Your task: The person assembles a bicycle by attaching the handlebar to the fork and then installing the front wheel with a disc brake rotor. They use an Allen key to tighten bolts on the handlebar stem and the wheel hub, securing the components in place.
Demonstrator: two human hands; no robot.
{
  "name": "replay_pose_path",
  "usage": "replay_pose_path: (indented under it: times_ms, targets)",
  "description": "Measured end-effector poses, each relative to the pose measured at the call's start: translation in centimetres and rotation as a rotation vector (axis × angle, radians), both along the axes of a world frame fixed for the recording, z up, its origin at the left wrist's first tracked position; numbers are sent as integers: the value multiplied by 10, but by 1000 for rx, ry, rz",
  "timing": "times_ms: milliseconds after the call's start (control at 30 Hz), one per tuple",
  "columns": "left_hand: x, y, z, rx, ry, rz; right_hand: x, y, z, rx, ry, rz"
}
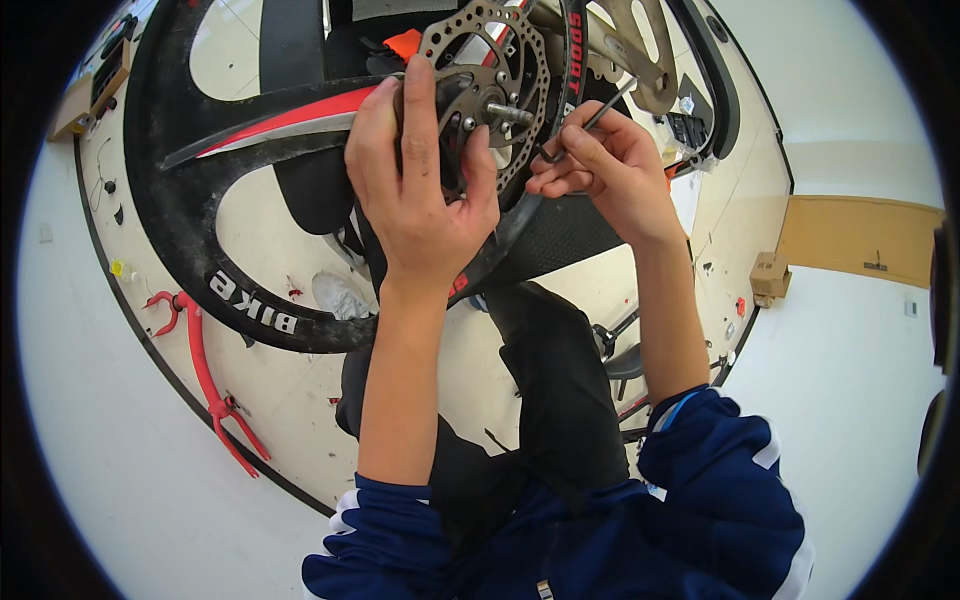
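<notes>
A black spoked bicycle wheel (180, 215) with red and white accents lies before me, hub facing up. On its hub sits a perforated metal brake disc (541, 85), with a threaded axle (512, 114) sticking out and several small bolts around it. My left hand (418, 205) grips the hub area beside the disc, thumb and fingers to either side; its fingertips partly cover the hub. Between the thumb and fingers of my right hand (620, 165) is a dark hex key (610, 102). Its bent short end is near the disc's right edge, and I cannot tell whether it touches a bolt.
Below the wheel is a black textured surface (555, 240). A red bicycle fork (203, 365) lies on the floor at left. Metal bike parts (650, 75) rest beyond my right hand. A black saddle (626, 362) and cardboard boxes (769, 274) are at right.
</notes>
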State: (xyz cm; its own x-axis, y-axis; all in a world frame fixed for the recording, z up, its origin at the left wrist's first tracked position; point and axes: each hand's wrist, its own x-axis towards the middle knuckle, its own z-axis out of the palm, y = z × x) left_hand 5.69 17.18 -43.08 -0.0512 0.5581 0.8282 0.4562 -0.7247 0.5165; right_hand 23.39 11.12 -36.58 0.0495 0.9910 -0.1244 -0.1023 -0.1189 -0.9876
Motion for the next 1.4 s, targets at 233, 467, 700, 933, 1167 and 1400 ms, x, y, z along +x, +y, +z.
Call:
replay_pose_path:
  times_ms: [233,467,700,933,1167,1400]
  targets:
    - [-3,-44,19,7,19,-80,-29,-21,-13,86,117,-155]
    - [0,-52,16,-115,-2,-460,-21,-36,-12,106,94,-123]
    - [2,-51,19,-168,34,-469,-8,-37,3,44,-30,-84]
    - [1,-48,24,-79,167,-472,-7,-54,37,552,-1239,-23]
    - [-12,-36,36,83,95,-207,-30,-31,-10,267,-681,-184]
    - [-21,-23,23,-22,56,-49,-56,0,-32,409,-687,-371]
